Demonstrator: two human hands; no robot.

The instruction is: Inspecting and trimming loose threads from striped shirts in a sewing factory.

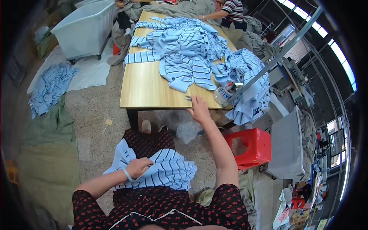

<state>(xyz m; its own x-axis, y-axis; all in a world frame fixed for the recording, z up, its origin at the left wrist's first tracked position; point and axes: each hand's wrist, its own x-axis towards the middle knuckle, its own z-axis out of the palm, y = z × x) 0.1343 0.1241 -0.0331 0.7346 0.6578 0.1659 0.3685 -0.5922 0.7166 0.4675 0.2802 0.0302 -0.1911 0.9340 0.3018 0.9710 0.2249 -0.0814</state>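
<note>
A light blue garment with dark stripes (174, 166) lies across my lap. My left hand (138, 168) is closed on its fabric, a pale band round the wrist. My right hand (200, 110) reaches to the near edge of the wooden table (142, 90). Its fingers are bent over small metal thread snips (188, 98), whose tips stick out to the left; the rest is hidden under the fingers. Several more blue striped garments (184, 46) are heaped over the table, and some (251, 76) hang off its right side.
A clear jar (223, 94) stands by the table's right corner, near a metal pole (276, 57). Below is a red stool (251, 147). White bins (82, 28) stand far left and right. Striped garments (55, 86) lie on the left floor. Another person's arm (216, 15) rests at the far end.
</note>
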